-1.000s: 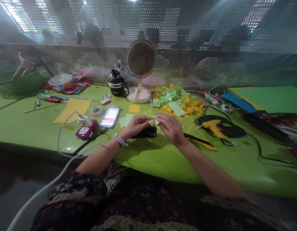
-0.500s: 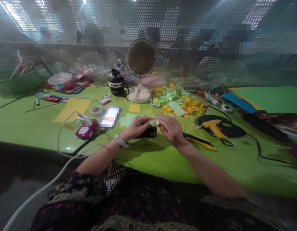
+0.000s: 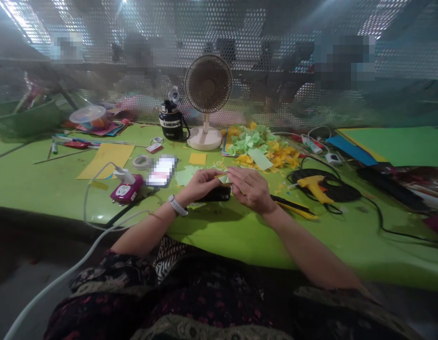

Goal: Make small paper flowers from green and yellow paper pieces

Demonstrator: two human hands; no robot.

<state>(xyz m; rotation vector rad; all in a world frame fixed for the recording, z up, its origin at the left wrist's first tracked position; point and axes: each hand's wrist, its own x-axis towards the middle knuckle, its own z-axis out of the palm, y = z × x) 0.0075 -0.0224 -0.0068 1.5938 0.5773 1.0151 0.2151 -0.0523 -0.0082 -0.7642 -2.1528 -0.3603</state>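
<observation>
Over the middle of the table, my left hand (image 3: 203,185) pinches a small folded piece of light green paper (image 3: 224,179). Opposite it, my right hand (image 3: 250,188) closes its fingers on the other side of the same paper. A thin yellow edge or strip shows at the pinch, too small to make out. Beneath my left hand lies a dark, shiny object (image 3: 220,194), partly covered. Behind the hands rises a heap of green and yellow folded paper pieces (image 3: 252,140), a flat green slip (image 3: 260,159) on its front.
A yellow glue gun (image 3: 313,185) rests on a black coil at right, near a black-and-yellow tool (image 3: 296,208). Toward the back stand a fan (image 3: 205,137) and a bottle (image 3: 171,123). Left are a phone (image 3: 162,171), tape roll (image 3: 141,163) and purple adapter (image 3: 127,190) with cables.
My right fingers have shifted slightly over the green paper, so less of it shows. Both hands stay in about the same place; the rest of the table is unchanged.
</observation>
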